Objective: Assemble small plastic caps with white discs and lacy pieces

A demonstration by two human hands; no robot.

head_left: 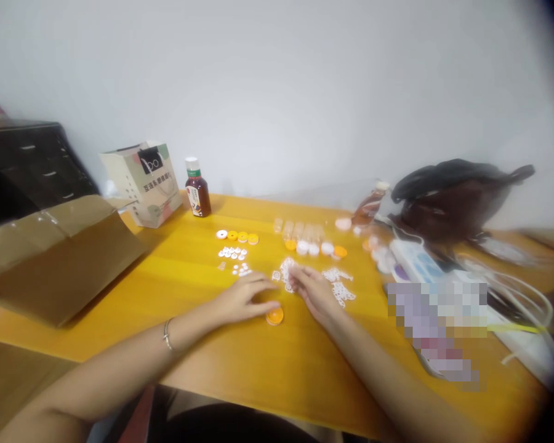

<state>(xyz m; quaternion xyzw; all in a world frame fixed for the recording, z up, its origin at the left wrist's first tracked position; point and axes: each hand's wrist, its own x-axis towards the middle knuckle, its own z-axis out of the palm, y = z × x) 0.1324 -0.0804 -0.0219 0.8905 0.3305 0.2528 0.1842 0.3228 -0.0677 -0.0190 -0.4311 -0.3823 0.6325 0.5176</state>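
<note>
My left hand (247, 298) hovers low over the table, thumb and fingers spread apart. Its thumb tip is at the upper edge of an orange round cap (274, 317); whether they touch I cannot tell. My right hand (313, 289) has its fingertips pinched together at a pile of small white openwork pieces (287, 271). Anything inside that pinch is too small to make out. A single white piece (276, 276) lies between the hands. More white openwork pieces (343, 293) lie right of my right hand. Small white parts (233, 253) lie in groups beyond my left hand.
Yellow discs (242, 237), clear cylinders (303, 232) and white and orange caps (314, 249) stand in rows farther back. Around them are a dark drink bottle (198, 192), a paper bag (154, 184), a cardboard box (60, 264), a power strip (418, 261) and a dark bag (457, 200).
</note>
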